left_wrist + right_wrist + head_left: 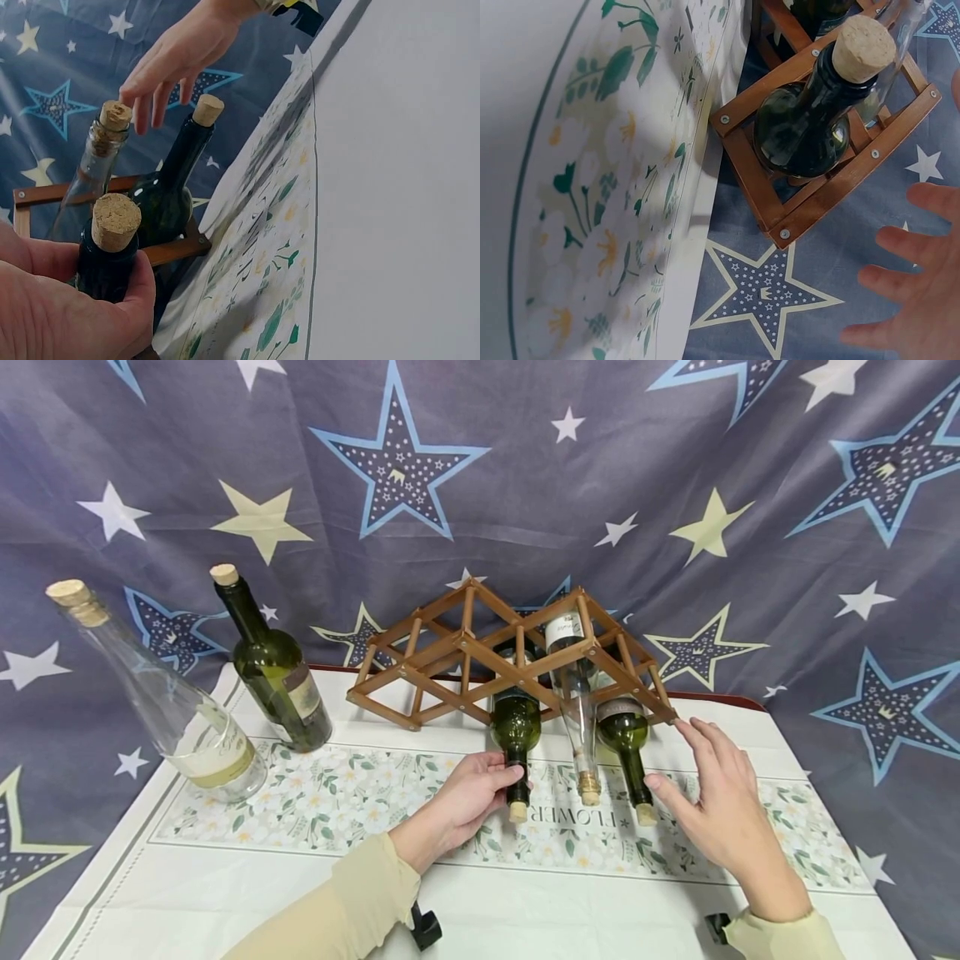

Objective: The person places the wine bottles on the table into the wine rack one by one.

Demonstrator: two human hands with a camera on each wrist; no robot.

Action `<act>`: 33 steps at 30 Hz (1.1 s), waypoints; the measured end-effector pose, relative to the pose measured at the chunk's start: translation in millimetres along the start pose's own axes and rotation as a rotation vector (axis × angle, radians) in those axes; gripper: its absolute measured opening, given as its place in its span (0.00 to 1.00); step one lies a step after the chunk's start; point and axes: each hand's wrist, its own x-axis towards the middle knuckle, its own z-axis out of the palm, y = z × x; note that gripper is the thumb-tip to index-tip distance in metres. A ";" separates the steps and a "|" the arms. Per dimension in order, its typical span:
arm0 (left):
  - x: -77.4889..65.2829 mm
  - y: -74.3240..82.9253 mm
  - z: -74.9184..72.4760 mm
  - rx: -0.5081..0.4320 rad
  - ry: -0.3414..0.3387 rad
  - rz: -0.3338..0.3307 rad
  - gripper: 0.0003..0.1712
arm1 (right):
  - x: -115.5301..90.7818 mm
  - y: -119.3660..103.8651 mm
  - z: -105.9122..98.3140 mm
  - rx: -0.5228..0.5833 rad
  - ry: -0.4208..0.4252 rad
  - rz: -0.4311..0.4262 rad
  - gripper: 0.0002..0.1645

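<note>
A wooden lattice wine rack [465,647] stands at the back of the table with three corked bottles lying in it, necks toward me. My left hand [472,797] grips the neck of a dark green wine bottle [516,727], thumb on one side and fingers on the other, just behind its cork [116,223]. To its right lie a clear glass bottle [577,710] and another green bottle [624,731]. My right hand [712,793] is spread beside that green bottle's neck and the rack's right end, fingers apart and holding nothing.
Two corked bottles stand upright at the table's left: a tall clear bottle [202,735] and a dark green bottle [277,685]. A flower-printed runner [337,793] crosses the white tablecloth [187,893]. Behind the table hangs a star-patterned curtain [510,510].
</note>
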 end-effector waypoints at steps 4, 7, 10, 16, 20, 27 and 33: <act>3.6 -1.0 -0.6 -0.018 0.005 0.008 0.26 | -0.3 0.0 -0.1 -0.001 -0.003 0.002 0.50; 5.6 -0.8 -1.2 -0.021 0.006 0.008 0.26 | -0.6 0.0 -0.4 0.000 -0.009 0.005 0.50; 6.6 -0.2 -1.5 -0.020 0.006 0.003 0.25 | -0.9 0.0 -0.6 0.002 -0.012 0.008 0.50; 7.8 1.9 -1.6 -0.016 0.003 0.008 0.24 | -0.6 0.1 0.3 0.008 -0.008 0.005 0.49; 9.9 2.4 -2.0 -0.022 0.007 0.016 0.24 | -1.4 0.6 0.6 0.012 -0.026 0.024 0.49; 14.5 2.0 -3.2 -0.017 0.017 0.029 0.24 | -3.3 -0.7 -0.1 0.027 -0.084 0.073 0.50; 16.7 2.2 -3.5 -0.014 0.026 0.029 0.23 | -3.2 -1.5 -0.6 0.028 -0.090 0.075 0.49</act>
